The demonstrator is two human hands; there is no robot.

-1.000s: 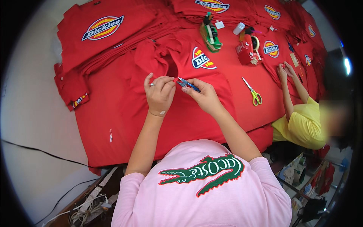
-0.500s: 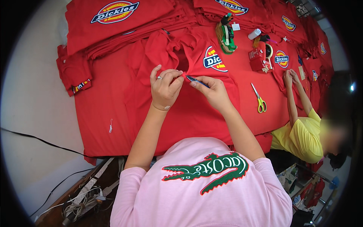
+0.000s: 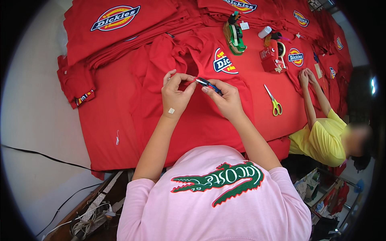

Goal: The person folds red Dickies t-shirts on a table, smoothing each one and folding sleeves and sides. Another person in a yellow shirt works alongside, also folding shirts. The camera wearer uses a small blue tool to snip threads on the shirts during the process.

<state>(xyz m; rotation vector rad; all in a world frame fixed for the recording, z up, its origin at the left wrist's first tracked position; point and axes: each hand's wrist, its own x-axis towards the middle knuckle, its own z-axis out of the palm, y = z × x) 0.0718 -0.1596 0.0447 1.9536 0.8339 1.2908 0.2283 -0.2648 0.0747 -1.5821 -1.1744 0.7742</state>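
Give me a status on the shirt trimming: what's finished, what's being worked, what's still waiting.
Looks done: folded red shirts are stacked at the table's far edge. In hand: the left hand pinches fabric of the spread red shirt while the right hand holds small blue snips at it. Left: more shirts lie unfolded on the right, where a co-worker's hands rest. How many remain cannot be told.

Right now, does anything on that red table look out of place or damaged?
Nothing looks damaged. The one oddity is a small pale tag or thread lying loose on the red cloth, left of the left hand. The scissors lie flat.
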